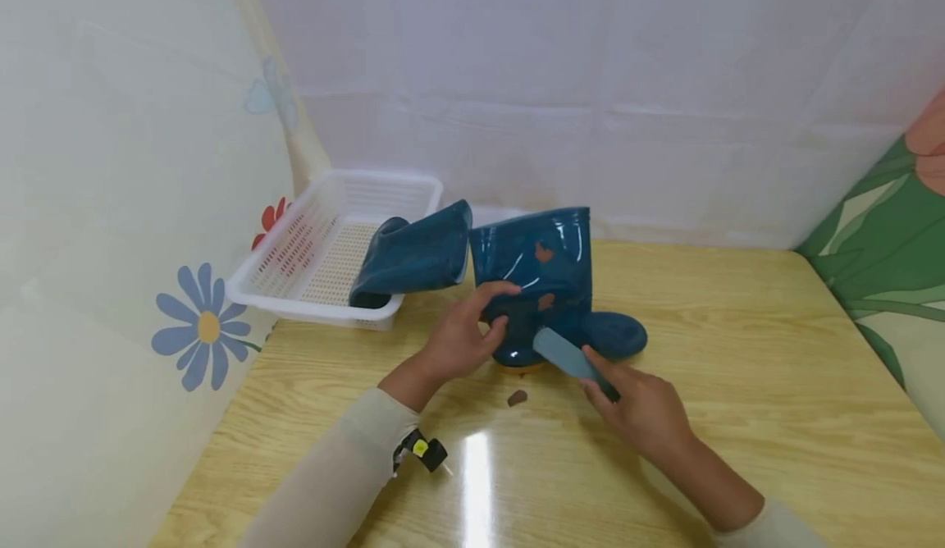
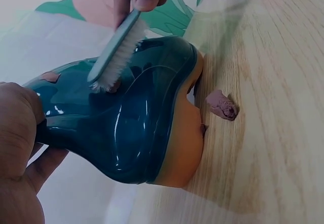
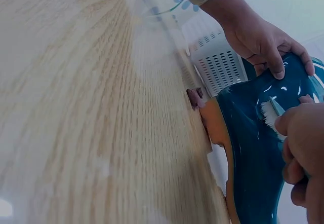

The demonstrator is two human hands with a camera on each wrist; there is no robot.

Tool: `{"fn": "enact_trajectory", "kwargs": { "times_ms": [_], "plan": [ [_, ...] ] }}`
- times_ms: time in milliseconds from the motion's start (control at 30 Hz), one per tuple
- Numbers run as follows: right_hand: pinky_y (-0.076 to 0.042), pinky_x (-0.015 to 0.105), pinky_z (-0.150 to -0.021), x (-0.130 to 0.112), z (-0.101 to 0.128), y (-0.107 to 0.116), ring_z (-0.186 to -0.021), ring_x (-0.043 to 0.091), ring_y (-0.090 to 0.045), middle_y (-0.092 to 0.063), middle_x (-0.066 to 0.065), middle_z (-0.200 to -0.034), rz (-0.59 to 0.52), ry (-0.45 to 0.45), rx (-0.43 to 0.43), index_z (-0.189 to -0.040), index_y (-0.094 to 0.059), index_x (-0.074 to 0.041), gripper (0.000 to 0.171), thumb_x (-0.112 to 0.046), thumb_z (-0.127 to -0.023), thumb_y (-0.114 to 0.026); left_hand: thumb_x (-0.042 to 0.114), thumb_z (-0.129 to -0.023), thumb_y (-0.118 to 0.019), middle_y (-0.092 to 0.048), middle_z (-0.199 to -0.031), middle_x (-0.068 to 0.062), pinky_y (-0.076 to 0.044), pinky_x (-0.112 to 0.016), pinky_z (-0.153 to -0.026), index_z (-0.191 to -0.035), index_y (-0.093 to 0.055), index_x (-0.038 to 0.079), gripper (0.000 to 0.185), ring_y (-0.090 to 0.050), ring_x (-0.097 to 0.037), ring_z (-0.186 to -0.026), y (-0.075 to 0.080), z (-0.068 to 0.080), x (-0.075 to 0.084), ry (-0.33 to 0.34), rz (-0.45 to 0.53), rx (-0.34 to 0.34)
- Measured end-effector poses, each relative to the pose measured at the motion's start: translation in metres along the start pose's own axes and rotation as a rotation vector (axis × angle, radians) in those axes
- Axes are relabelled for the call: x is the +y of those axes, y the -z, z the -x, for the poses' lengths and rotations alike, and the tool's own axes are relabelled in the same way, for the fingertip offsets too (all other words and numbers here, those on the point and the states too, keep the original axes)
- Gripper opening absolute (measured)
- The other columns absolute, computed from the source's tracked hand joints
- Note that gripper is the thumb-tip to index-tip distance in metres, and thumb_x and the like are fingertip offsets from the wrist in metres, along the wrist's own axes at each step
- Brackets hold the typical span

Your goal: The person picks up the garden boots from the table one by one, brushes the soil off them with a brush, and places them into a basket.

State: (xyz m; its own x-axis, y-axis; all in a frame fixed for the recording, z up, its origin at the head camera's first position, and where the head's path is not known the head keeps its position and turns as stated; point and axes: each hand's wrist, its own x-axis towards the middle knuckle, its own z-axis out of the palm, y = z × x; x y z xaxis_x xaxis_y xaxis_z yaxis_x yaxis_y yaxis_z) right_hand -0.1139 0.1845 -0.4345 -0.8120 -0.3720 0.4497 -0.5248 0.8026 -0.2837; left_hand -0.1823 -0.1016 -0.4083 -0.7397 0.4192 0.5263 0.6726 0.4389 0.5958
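A glossy dark blue rubber boot (image 1: 542, 281) with brown mud spots stands upright on the wooden table (image 1: 738, 417); its orange sole (image 2: 185, 148) shows in the left wrist view. My left hand (image 1: 461, 335) grips the boot's shaft near the ankle, thumb on top. My right hand (image 1: 635, 408) holds a grey-blue brush (image 1: 568, 358) whose white bristles (image 2: 109, 79) press on the boot's instep (image 3: 253, 133). A second blue boot (image 1: 409, 257) lies tipped over, partly inside a white basket (image 1: 325, 244).
A small brown lump of mud (image 1: 517, 398) lies on the table just in front of the boot's heel. White sheeting rises behind, and flowered cloth hangs on the left and the right. The table's front edge is near my arms.
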Motion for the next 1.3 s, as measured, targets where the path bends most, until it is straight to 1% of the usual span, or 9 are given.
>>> {"fn": "enact_trajectory", "kwargs": {
  "times_ms": [133,300,467,600,733,867,967,1167,1300],
  "plan": [
    [-0.026,0.021,-0.044,0.000,0.001,0.001,-0.050,0.000,-0.028,-0.037,-0.015,-0.060,-0.026,0.028,0.028,-0.134,-0.069,-0.008,0.051,-0.022,-0.086,-0.083,-0.001,-0.097,-0.064,-0.063,-0.124,-0.010,-0.040,-0.024,-0.043,-0.141,-0.051,0.017,0.049,-0.039,-0.003,-0.044,0.001,0.000,0.000,0.006,0.006,0.001],
    [-0.025,0.020,-0.044,-0.004,-0.004,0.002,-0.050,-0.001,-0.027,-0.037,-0.014,-0.060,-0.037,0.073,0.072,-0.135,-0.068,-0.008,0.054,-0.020,-0.085,-0.084,-0.002,-0.097,-0.063,-0.063,-0.126,-0.010,-0.041,-0.025,-0.043,-0.141,-0.051,0.018,0.050,-0.040,-0.002,-0.044,0.001,0.000,0.001,0.011,0.024,-0.005],
    [-0.026,0.023,-0.043,-0.007,-0.008,0.004,-0.048,0.001,-0.028,-0.040,-0.013,-0.058,0.002,0.004,0.013,-0.139,-0.066,-0.010,0.052,-0.026,-0.091,-0.080,-0.001,-0.097,-0.064,-0.064,-0.111,-0.008,-0.042,-0.025,-0.044,-0.141,-0.052,0.019,0.050,-0.042,-0.005,-0.045,0.000,0.000,0.000,0.006,0.011,0.001],
    [-0.026,0.024,-0.043,-0.003,-0.004,0.006,-0.048,0.004,-0.028,-0.038,-0.012,-0.057,0.044,-0.041,-0.001,-0.137,-0.067,-0.011,0.050,-0.026,-0.091,-0.080,0.000,-0.097,-0.065,-0.060,-0.094,-0.004,-0.041,-0.024,-0.044,-0.141,-0.052,0.019,0.050,-0.040,-0.003,-0.046,-0.001,0.000,-0.001,0.000,-0.006,-0.005],
    [-0.025,0.024,-0.044,0.003,0.000,0.006,-0.050,0.003,-0.027,-0.035,-0.012,-0.058,0.050,-0.029,0.012,-0.135,-0.069,-0.010,0.050,-0.025,-0.089,-0.082,0.000,-0.097,-0.064,-0.056,-0.084,-0.003,-0.039,-0.025,-0.043,-0.141,-0.052,0.019,0.049,-0.038,-0.002,-0.044,-0.001,-0.001,-0.001,0.001,-0.004,-0.002],
    [-0.025,0.022,-0.044,0.004,0.001,0.006,-0.050,0.002,-0.027,-0.034,-0.013,-0.059,0.018,0.005,0.054,-0.135,-0.068,-0.009,0.053,-0.021,-0.086,-0.083,0.000,-0.097,-0.064,-0.049,-0.076,-0.003,-0.038,-0.025,-0.043,-0.141,-0.051,0.019,0.050,-0.037,-0.003,-0.044,0.001,-0.001,0.001,0.011,0.001,-0.006],
    [-0.024,0.022,-0.044,0.000,-0.003,0.005,-0.050,0.001,-0.027,-0.035,-0.013,-0.059,0.000,0.028,0.086,-0.135,-0.068,-0.008,0.055,-0.019,-0.085,-0.084,-0.001,-0.097,-0.064,-0.054,-0.082,-0.002,-0.040,-0.025,-0.044,-0.141,-0.051,0.019,0.050,-0.039,-0.003,-0.045,0.001,0.000,0.001,0.009,0.003,-0.006],
    [-0.024,0.023,-0.042,-0.004,-0.006,0.004,-0.048,0.002,-0.026,-0.035,-0.012,-0.058,0.046,0.001,0.055,-0.136,-0.068,-0.010,0.051,-0.024,-0.088,-0.082,-0.002,-0.096,-0.065,-0.061,-0.092,-0.006,-0.041,-0.024,-0.045,-0.140,-0.052,0.017,0.049,-0.042,-0.004,-0.046,0.001,0.001,0.001,-0.001,-0.003,0.001],
    [-0.024,0.023,-0.042,0.002,-0.001,0.005,-0.049,0.002,-0.027,-0.036,-0.012,-0.058,0.052,-0.002,0.067,-0.135,-0.069,-0.011,0.051,-0.024,-0.087,-0.083,-0.001,-0.097,-0.064,-0.061,-0.096,-0.006,-0.041,-0.024,-0.045,-0.140,-0.052,0.017,0.049,-0.041,-0.004,-0.046,0.002,0.000,0.002,-0.004,-0.006,-0.002]
  ]
}}
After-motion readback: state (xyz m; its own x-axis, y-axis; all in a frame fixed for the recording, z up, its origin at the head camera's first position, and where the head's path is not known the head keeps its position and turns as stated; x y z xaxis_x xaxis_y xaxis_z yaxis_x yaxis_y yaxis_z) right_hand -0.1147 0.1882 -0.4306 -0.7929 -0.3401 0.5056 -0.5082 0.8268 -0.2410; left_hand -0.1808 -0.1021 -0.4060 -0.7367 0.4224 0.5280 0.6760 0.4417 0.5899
